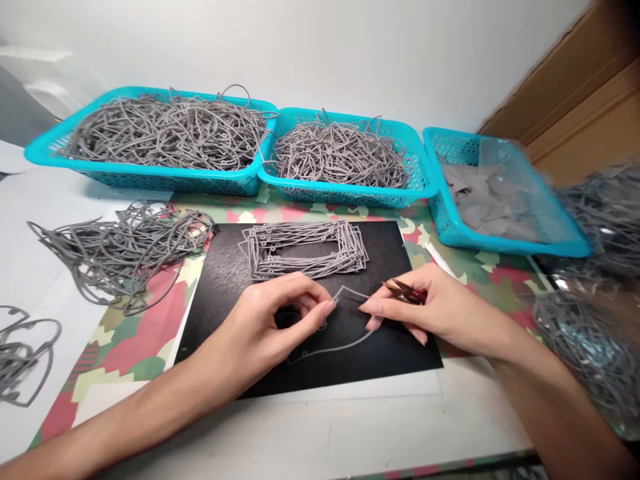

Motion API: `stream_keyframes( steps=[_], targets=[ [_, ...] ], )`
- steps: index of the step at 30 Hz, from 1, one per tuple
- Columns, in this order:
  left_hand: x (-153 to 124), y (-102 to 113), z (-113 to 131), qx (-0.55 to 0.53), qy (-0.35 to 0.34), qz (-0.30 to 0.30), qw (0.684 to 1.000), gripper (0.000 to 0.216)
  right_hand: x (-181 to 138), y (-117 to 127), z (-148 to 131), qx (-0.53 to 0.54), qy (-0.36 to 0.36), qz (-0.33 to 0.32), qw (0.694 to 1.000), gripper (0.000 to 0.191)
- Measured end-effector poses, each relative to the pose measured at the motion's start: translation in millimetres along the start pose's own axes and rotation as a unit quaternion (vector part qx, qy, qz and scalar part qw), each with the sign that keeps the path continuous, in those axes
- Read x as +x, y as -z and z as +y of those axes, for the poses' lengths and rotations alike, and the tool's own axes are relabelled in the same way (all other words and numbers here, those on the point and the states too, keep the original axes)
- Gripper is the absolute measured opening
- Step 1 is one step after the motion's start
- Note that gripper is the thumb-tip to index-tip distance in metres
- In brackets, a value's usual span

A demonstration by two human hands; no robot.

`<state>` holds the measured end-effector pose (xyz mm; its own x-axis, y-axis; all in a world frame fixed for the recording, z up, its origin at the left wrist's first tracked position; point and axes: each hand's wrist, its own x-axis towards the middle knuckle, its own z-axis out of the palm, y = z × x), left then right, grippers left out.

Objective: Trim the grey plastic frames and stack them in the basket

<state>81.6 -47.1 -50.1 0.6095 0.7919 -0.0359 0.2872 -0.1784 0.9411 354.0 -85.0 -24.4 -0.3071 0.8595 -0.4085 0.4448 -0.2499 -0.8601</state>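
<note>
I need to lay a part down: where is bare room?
The white strip in front of the black mat; also the mat's back-right corner, beside the stacked frames. Crowded: the back, with blue baskets; the left, with loose frames; the right, with bagged parts.

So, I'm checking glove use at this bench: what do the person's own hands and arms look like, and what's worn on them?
The left hand and right hand are both ungloved, with slim fingers; no ring or watch shows on either. The forearms look bare for most of their visible length, with no clear markings.
</note>
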Motion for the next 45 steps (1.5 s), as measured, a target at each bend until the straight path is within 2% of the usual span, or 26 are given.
stream_keyframes(
  steps=[2,4,6,7,12,16,22,28,30,35,41,43,45],
  targets=[
    [-1,-1,1,-0.023,0.013,-0.014,1.0,0.018,-1,-1,0,-0.043,0.037,0.079,0.995,0.046],
    [-1,-1,3,-0.059,0.026,-0.031,0.997,0.019,-4,-3,0,-0.096,0.104,0.176,0.974,0.043],
    [-1,-2,3,-0.096,0.037,-0.042,0.994,0.02,-7,-5,1,-0.146,0.161,0.22,0.951,0.042],
    [0,-2,3,-0.111,0.042,-0.044,0.992,0.02,-9,-7,2,-0.168,0.176,0.214,0.946,0.042],
    [-1,-1,1,-0.143,0.037,-0.049,0.988,0.016,-10,-21,3,-0.207,0.195,0.106,0.953,0.043],
    [-3,2,4,-0.134,0.021,-0.051,0.989,0.015,-8,-28,0,-0.157,0.206,0.05,0.965,0.02],
    [-2,7,13,-0.153,0.012,-0.026,0.988,0.014,-8,-28,-1,-0.079,0.187,0.033,0.979,0.02],
    [-2,2,8,-0.273,0.054,-0.039,0.96,0.015,-11,-29,-4,-0.068,0.154,0.008,0.986,0.027],
    [-2,0,5,-0.287,0.061,-0.035,0.955,0.017,-13,-26,-3,-0.079,0.16,0.024,0.984,0.03],
    [-1,0,8,-0.275,0.092,-0.025,0.957,0.02,-20,-18,5,-0.148,0.189,0.129,0.962,0.044],
    [-2,2,13,-0.276,0.085,-0.035,0.957,0.018,-18,-20,7,-0.199,0.223,0.123,0.946,0.06],
    [-3,2,11,-0.263,0.071,-0.034,0.962,0.018,-16,-21,5,-0.191,0.232,0.118,0.947,0.056],
    [-5,1,9,-0.232,0.053,-0.026,0.971,0.019,-15,-23,3,-0.163,0.241,0.106,0.951,0.042]
  ],
)
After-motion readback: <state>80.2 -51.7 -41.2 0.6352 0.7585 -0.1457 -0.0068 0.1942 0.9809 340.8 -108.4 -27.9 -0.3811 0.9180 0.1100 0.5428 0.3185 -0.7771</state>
